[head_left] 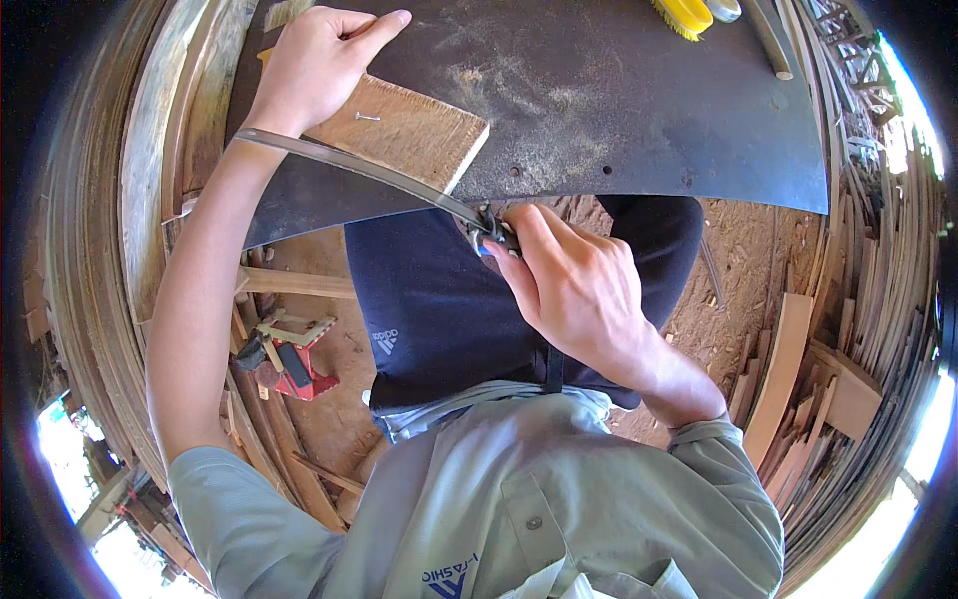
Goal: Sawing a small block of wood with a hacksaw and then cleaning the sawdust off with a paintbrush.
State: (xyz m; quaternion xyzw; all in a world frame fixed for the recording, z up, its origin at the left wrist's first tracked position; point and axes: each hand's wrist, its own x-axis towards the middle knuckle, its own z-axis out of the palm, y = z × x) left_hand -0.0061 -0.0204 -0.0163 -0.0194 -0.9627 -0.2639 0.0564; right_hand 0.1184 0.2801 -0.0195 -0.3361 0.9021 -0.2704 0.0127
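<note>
A flat wooden block lies on the dark tabletop near its front edge, with a small nail on its upper face. My left hand is closed over the block's far left end, thumb sticking out to the right; its fingertips are hidden. In my right hand is the handle end of what looks like a hacksaw, its long metal bar running left along the block's near side to my left wrist. Whether the saw touches the wood, I cannot tell.
Sawdust is scattered over the dark tabletop. A yellow brush and a wooden stick lie at its far right. Stacked boards flank the left, more wood pieces the right. A red object sits on the ground at left.
</note>
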